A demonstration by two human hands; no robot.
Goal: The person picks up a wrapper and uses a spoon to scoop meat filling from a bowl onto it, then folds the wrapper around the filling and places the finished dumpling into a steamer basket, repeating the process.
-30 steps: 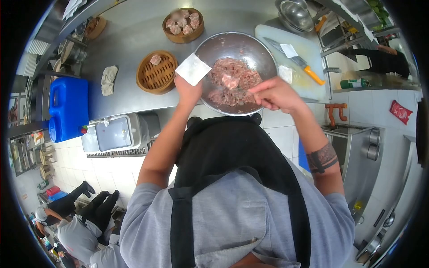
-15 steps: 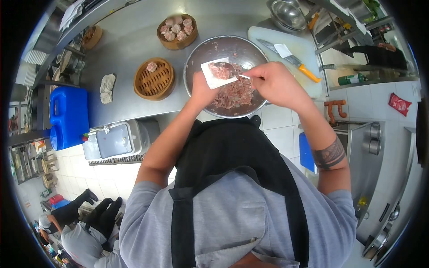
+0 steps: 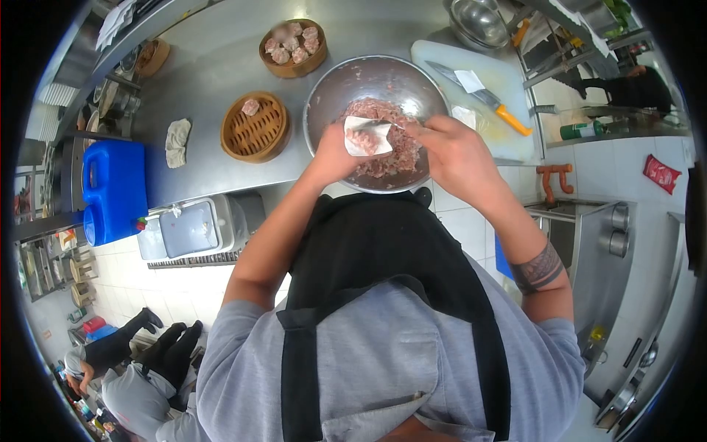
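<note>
My left hand (image 3: 333, 156) holds a white wrapper (image 3: 379, 134) with pink minced filling on it, over the left part of a steel bowl (image 3: 324, 96). Loose minced meat (image 3: 405, 156) lies in the bowl. On the bowl's right side, my right hand (image 3: 451, 147) is closed on a spoon, whose thin handle reaches toward the wrapper; most of the spoon is hidden. A round bamboo steamer (image 3: 254, 136) left of the bowl has one dumpling (image 3: 250, 107) at its top edge. Behind it, a second steamer (image 3: 289, 71) contains several dumplings (image 3: 298, 44).
A white cutting board (image 3: 508, 140) at the right carries a knife with a yellow handle (image 3: 513, 120) and white wrappers. Stacked metal bowls (image 3: 479, 23) stand behind. At the left are a folded cloth (image 3: 177, 143) and a blue jug (image 3: 118, 191). Other people (image 3: 140, 398) are at the lower left.
The wrapper has turned and its edges have risen around the filling. My right hand and the spoon have shifted slightly right, and the spoon's bowl no longer shows over the wrapper.
</note>
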